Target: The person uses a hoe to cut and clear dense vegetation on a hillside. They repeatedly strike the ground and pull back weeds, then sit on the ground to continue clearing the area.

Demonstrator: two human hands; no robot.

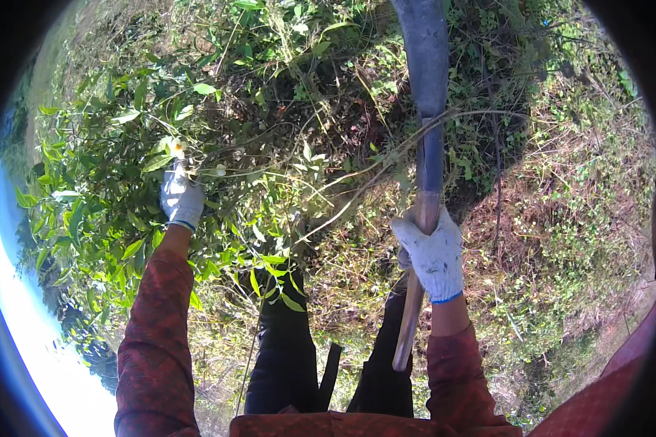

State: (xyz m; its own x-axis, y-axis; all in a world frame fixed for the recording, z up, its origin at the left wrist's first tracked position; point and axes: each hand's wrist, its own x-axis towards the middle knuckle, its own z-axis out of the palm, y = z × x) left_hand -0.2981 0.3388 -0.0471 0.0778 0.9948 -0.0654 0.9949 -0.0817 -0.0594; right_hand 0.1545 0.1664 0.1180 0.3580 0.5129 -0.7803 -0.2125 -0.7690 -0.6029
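Note:
My right hand, in a white knit glove with a blue cuff edge, grips the wooden handle of a billhook. Its dark metal socket and broad blade point away from me, and the blade's far end is cut off by the top of the view. On the left, my gloved left hand is among the leaves of a shrub, closed about a branch; its fingertips are partly hidden. Just beyond those fingers shows a white flower with a yellow centre.
Thin bare stems arch from the shrub across the middle and pass by the billhook's socket. Low weeds and dry grass cover the ground to the right. My dark-trousered legs stand below, with leafy twigs before the left one.

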